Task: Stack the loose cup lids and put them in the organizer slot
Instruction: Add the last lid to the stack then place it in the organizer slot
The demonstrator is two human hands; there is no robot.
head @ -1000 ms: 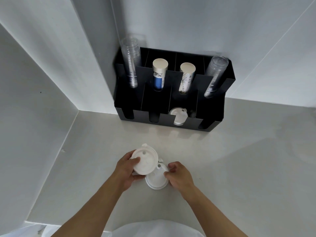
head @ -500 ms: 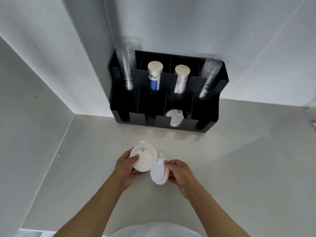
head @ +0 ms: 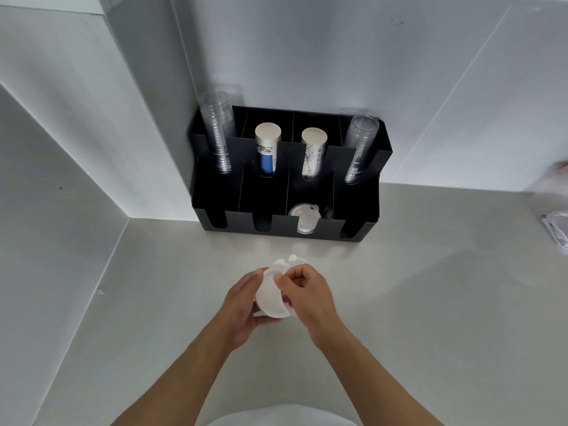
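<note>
Two white cup lids (head: 270, 295) are pressed together between my hands above the counter, their little tabs sticking up at the top. My left hand (head: 241, 305) cups them from the left and my right hand (head: 304, 292) pinches them from the right. Straight ahead against the wall stands the black organizer (head: 353, 216). Its front row has several slots, and one white lid (head: 304, 218) sits in the third slot from the left.
In the organizer's back row stand two stacks of clear plastic cups (head: 219, 133) at the ends and two stacks of paper cups (head: 267, 149) between them. White walls close in the left side and the back. Crumpled clear plastic (head: 553, 210) lies at the right edge.
My right hand lifted the second lid off the counter, tilted it and brought it against the lid in my left hand. The two lids now sit together.
</note>
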